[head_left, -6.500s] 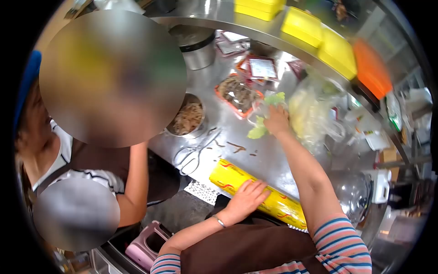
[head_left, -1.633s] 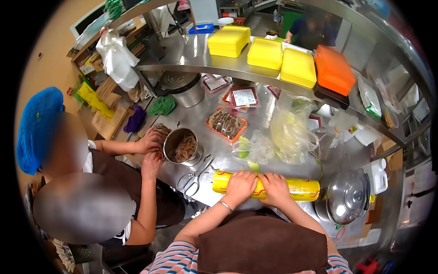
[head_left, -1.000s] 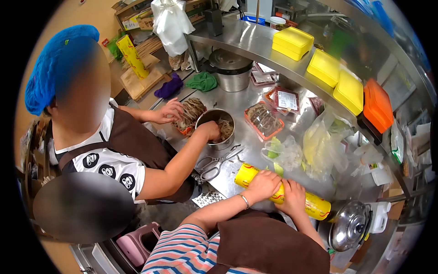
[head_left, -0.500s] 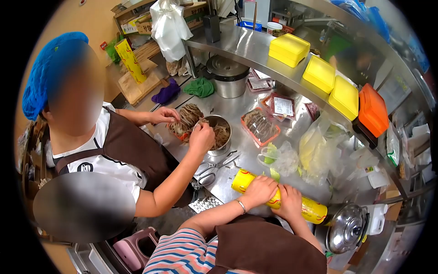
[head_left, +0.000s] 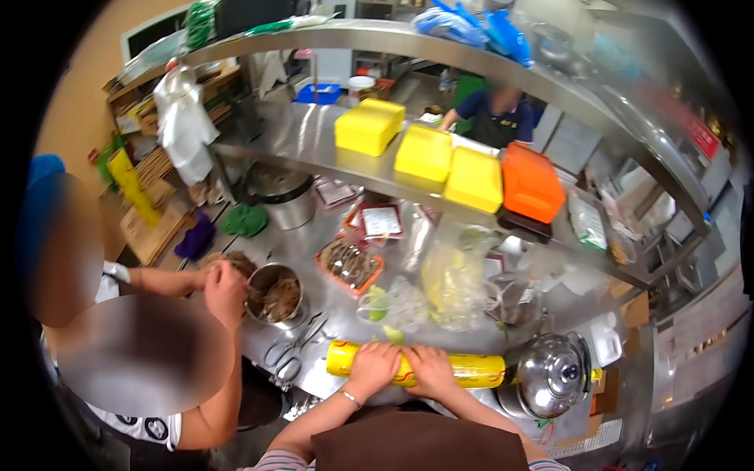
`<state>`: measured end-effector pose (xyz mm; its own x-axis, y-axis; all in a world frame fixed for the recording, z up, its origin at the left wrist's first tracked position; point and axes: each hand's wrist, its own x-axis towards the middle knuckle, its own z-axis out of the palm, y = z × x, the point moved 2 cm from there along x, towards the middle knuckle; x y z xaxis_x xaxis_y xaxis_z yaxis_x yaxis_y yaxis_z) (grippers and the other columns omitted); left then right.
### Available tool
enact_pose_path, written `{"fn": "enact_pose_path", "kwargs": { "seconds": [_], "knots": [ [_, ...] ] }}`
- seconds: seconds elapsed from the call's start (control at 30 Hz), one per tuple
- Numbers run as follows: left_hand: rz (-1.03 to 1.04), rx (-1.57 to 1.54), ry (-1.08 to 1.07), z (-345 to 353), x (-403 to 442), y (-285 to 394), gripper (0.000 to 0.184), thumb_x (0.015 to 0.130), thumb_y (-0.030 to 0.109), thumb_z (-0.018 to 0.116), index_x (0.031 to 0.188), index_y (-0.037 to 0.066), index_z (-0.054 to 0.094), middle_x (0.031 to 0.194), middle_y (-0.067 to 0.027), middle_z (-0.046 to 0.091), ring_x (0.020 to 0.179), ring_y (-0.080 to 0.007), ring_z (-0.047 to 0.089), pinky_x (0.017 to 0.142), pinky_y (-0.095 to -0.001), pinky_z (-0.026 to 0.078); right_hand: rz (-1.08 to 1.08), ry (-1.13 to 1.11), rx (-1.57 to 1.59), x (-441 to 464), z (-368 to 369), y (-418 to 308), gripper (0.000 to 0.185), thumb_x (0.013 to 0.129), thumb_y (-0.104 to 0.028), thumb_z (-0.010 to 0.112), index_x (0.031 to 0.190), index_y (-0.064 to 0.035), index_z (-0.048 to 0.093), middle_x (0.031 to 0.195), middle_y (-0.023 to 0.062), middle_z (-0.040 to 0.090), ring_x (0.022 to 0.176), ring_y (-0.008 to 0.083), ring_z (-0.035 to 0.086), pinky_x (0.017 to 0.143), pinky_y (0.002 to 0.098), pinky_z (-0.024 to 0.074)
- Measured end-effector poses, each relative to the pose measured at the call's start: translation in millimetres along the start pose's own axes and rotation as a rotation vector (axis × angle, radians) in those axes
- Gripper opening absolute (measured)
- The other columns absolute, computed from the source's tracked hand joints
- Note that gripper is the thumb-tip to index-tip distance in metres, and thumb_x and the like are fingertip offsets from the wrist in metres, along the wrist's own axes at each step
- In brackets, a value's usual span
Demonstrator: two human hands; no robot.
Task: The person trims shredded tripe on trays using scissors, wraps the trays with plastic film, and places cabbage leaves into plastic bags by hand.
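Observation:
A long yellow cling film roll (head_left: pixel 481 372) with red print lies across the front edge of the steel counter. My left hand (head_left: pixel 373 369), with a bracelet on its wrist, is closed over the roll left of its middle. Close beside it, my right hand (head_left: pixel 430 370) also has its fingers wrapped over the roll. The thumbs are near each other and the palms are hidden. Just behind the roll lie a pair of scissors (head_left: pixel 284 357) to the left and a crumpled clear bag (head_left: pixel 407 304).
A lidded pot (head_left: pixel 550 377) stands at the roll's right end. To the left, a co-worker's hands (head_left: pixel 224 286) work beside a metal pot (head_left: pixel 275 294) of brown food. An orange-rimmed tray (head_left: pixel 349 263) sits behind. Yellow boxes (head_left: pixel 369 125) and an orange one (head_left: pixel 532 182) line the shelf.
The view has swung right and up, so everything sits further left, and another person shows behind the shelf. Both my hands stay on the roll, which now looks nearly level.

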<state>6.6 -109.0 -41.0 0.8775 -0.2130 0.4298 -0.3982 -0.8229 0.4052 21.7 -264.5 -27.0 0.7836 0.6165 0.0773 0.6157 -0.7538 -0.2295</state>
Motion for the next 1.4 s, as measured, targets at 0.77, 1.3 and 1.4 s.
{"fn": "enact_pose_path", "kwargs": {
  "seconds": [0.77,1.3,1.4],
  "knots": [
    [-0.008,0.009,0.013,-1,-2,-1,0.014,0.078,0.017,0.059,0.087,0.007,0.063,0.084,-0.0077,0.063,0.077,-0.0255,0.060,0.074,-0.0382,0.046,-0.031,0.011,0.052,-2,-2,-5,0.080,0.050,-0.026,0.078,0.122,-0.0109,0.048,0.112,0.0093,0.052,0.100,0.0268,0.052,0.084,0.0400,0.0406],
    [-0.140,-0.357,0.073,-31,7,-6,0.018,0.085,0.014,0.055,0.100,0.006,0.062,0.103,-0.0119,0.062,0.096,-0.0302,0.057,0.083,-0.0394,0.046,-0.055,0.011,0.018,2,-5,-7,0.077,0.050,-0.030,0.078,0.119,-0.0097,0.051,0.108,0.0091,0.054,0.097,0.0276,0.054,0.082,0.0409,0.0413],
    [-0.168,-0.387,0.094,-42,1,-8,0.018,0.084,0.011,0.056,0.100,0.005,0.062,0.104,-0.0115,0.062,0.096,-0.0297,0.058,0.084,-0.0382,0.046,-0.050,0.004,0.034,4,-7,-7,0.077,0.050,-0.030,0.078,0.120,-0.0104,0.051,0.108,0.0088,0.053,0.096,0.0274,0.054,0.082,0.0406,0.0414]
  ]
}}
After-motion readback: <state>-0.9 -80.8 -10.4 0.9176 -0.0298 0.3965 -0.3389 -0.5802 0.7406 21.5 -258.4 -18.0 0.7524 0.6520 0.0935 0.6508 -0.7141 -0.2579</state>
